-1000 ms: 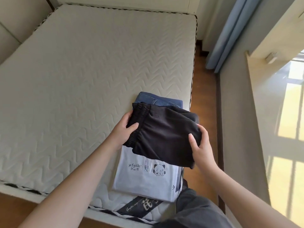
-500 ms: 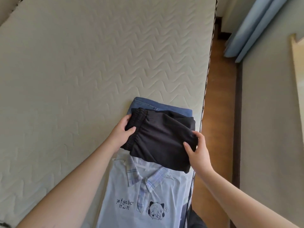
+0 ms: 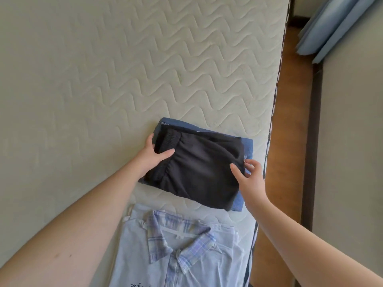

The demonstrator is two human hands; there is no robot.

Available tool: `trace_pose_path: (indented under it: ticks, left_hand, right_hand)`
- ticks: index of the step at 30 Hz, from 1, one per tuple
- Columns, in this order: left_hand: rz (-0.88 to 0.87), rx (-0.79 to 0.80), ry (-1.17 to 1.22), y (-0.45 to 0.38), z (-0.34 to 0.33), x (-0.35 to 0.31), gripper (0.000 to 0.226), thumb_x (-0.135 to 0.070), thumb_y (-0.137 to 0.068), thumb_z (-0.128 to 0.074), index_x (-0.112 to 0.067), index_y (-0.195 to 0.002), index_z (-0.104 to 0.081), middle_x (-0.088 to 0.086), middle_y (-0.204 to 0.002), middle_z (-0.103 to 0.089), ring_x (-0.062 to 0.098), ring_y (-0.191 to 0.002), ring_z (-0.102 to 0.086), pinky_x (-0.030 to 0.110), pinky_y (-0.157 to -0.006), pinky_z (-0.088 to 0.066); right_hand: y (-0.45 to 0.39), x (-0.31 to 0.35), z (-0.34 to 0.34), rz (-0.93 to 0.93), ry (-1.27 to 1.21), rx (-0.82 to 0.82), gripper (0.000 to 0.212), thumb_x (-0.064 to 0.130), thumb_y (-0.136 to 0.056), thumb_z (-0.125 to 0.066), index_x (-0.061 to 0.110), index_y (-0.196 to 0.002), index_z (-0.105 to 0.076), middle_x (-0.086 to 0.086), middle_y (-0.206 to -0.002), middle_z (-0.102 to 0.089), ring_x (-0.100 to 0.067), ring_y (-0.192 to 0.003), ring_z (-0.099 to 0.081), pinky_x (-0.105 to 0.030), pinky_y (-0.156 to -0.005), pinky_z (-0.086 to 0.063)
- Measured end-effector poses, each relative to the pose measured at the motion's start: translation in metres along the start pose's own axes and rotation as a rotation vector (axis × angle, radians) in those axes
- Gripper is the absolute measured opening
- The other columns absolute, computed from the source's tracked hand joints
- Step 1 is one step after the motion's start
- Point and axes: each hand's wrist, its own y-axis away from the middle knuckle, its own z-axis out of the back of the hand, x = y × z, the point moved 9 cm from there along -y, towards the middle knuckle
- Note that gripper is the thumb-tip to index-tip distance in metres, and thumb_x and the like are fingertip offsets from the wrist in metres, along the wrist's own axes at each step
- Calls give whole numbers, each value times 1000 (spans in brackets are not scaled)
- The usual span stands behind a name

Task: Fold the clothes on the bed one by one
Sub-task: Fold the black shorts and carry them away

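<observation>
Folded black shorts (image 3: 199, 172) sit on the folded jeans (image 3: 247, 148) near the mattress (image 3: 124, 69) edge — left hand (image 3: 152, 157) pinches the waistband, right hand (image 3: 251, 177) rests loosely open against the other side. Pale blue shirt (image 3: 186, 255) lies just below.

Mattress (image 3: 145, 59): quilted cloth, matt, wave-stitched. Black shorts (image 3: 196, 168): smooth matt cloth, gathered waistband, over blue denim (image 3: 247, 149). Shirt (image 3: 186, 255): thin pale cloth; floor (image 3: 290, 141): polished wood.

blk shorts (image 3: 199, 170), blue jeans (image 3: 247, 149), plaid-collar shirt (image 3: 186, 255)
</observation>
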Motion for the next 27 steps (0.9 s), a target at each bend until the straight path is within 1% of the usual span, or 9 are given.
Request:
trace_pose_path:
  ticks: [4, 8, 11, 14, 16, 19, 21, 24, 27]
  left_hand:
    - [-30, -80, -13, -24, 3, -18, 113, -57, -64, -84, -33, -152, -17, -1, -146, -47, 22, -129, -49, 41, -107, -41]
    - [-122, -126, 36, -36, 10, -29, 60, -34, -78, -82, -26, -130, -53, -10, -119, -62, 9, -103, -60, 26, -86, -49]
    - [-174, -87, 119, -40, 13, -38, 49, -24, -83, -78, -28, -125, -54, -8, -120, -63, 8, -106, -62, 21, -84, -47]
    - [-167, -184, -136, -37, 8, -44, 64, -33, -85, -74, -21, -140, -43, 3, -134, -55, 21, -119, -55, 30, -99, -42]
    - [-275, -343, -376, -23, 7, -58, 70, -38, -87, -68, -17, -146, -37, 10, -139, -50, 29, -126, -49, 39, -105, -40]
    - [-770, -591, -726, 20, -16, -93, 58, -32, -91, -53, -11, -144, -43, 12, -141, -49, 31, -132, -45, 46, -108, -36]
    - [-990, -530, -924, 30, -51, -88, 53, -27, -97, -42, -11, -147, -41, 8, -151, -43, 26, -142, -36, 45, -117, -27]
    - [-909, -398, -1182, 8, -78, -55, 56, -35, -105, -28, -12, -156, -24, 5, -162, -23, 21, -151, -17, 44, -122, -15]
    - [-834, -364, -1251, -18, -81, -37, 61, -43, -104, -24, -15, -157, -16, 3, -164, -16, 20, -152, -11, 44, -123, -12]
  right_hand:
    - [-30, 14, -10, -10, 40, 50, 78, 49, -82, -73, 37, -145, -29, 17, -122, -49, -7, -106, -52, -27, -88, -44]
    - [-47, 27, -9, 77, 94, -42, 47, 36, -87, -72, 42, -127, -48, 23, -105, -60, 1, -91, -61, -15, -76, -48]
    - [-50, 37, -6, 168, 159, -104, 34, 34, -86, -72, 43, -112, -51, 22, -101, -61, 5, -81, -61, -7, -59, -44]
    - [-54, 36, -11, 98, 282, -108, 44, 33, -88, -69, 29, -127, -48, 6, -119, -59, -10, -97, -61, -28, -80, -51]
    - [-51, 47, -10, 175, 462, -216, 55, 32, -90, -66, 22, -139, -42, -3, -135, -49, -23, -119, -52, -42, -101, -45]
    - [-26, 79, -34, 513, 644, -327, 61, 28, -94, -56, 16, -149, -33, -6, -151, -38, -24, -139, -34, -42, -114, -26]
    - [-17, 86, -71, 650, 763, -269, 60, 26, -97, -49, 13, -152, -30, -7, -157, -32, -24, -145, -26, -42, -118, -19]
    - [-26, 68, -122, 645, 972, -94, 60, 33, -102, -35, 13, -156, -19, -5, -163, -16, -21, -151, -10, -40, -122, -4]
    - [-48, 39, -136, 674, 1211, -1, 67, 48, -102, -23, 14, -157, -5, -5, -165, -3, -20, -152, 2, -39, -123, 4]
